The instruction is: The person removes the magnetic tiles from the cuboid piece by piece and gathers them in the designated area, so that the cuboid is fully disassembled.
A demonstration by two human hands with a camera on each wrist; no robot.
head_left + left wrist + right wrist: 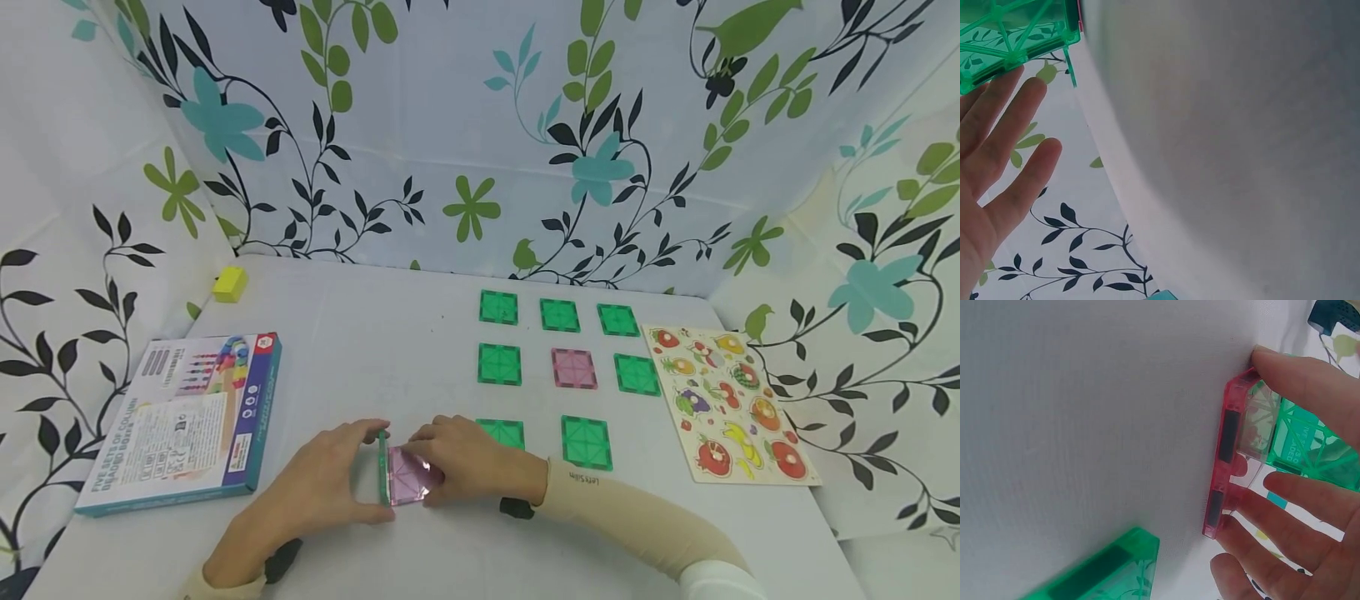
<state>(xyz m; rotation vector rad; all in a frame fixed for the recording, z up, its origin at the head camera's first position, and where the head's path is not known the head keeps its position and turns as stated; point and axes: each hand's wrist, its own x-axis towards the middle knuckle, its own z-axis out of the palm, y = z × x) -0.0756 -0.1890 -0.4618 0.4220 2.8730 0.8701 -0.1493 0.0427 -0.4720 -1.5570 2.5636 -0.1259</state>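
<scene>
Between the thumb and fingers of my left hand is a green square magnetic tile, held on edge. In the left wrist view, fingertips touch the rim of this green tile. My right hand pinches a pink magnetic tile by its edges, thumb on one side and fingers on the other. The pink tile's near edge meets the green one. From the right wrist, the pink tile shows dark magnet strips along its side, with the green tile behind it.
Several green tiles and one pink tile lie in rows; my right hand partly covers a green tile. A fruit puzzle board lies right, a boxed set left, and a yellow block at back left.
</scene>
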